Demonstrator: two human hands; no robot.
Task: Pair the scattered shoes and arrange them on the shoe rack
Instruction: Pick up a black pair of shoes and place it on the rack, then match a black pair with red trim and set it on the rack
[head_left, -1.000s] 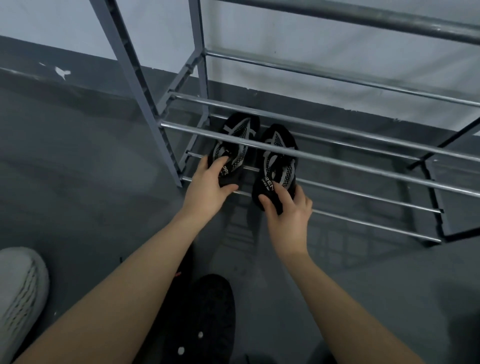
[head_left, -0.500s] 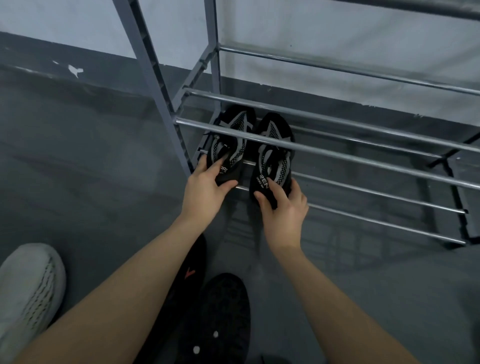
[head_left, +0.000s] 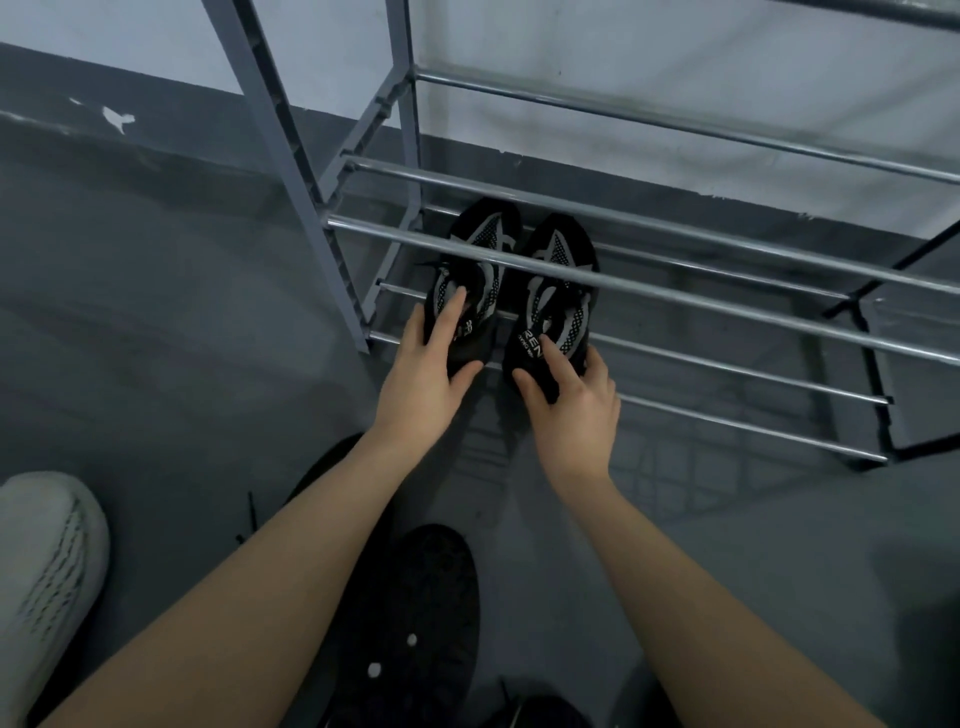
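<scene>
Two black shoes with grey mesh panels lie side by side, toes to the wall, on the lowest bars of the metal shoe rack (head_left: 675, 291). My left hand (head_left: 426, 374) holds the heel of the left shoe (head_left: 480, 249), fingers over its top and thumb at the heel's side. My right hand (head_left: 571, 405) grips the heel of the right shoe (head_left: 558, 260), thumb on one side and fingers on the other. A higher rack bar crosses in front of both shoes.
A white knit sneaker (head_left: 44, 571) lies on the grey floor at the lower left. A black shoe (head_left: 426, 613) with white dots sits between my forearms, with another dark shoe (head_left: 545, 714) at the bottom edge. The rack's right part holds nothing.
Both hands have stayed on the shoes' heels. The shoes sit slightly closer together and deeper on the bars; the view shifted a little.
</scene>
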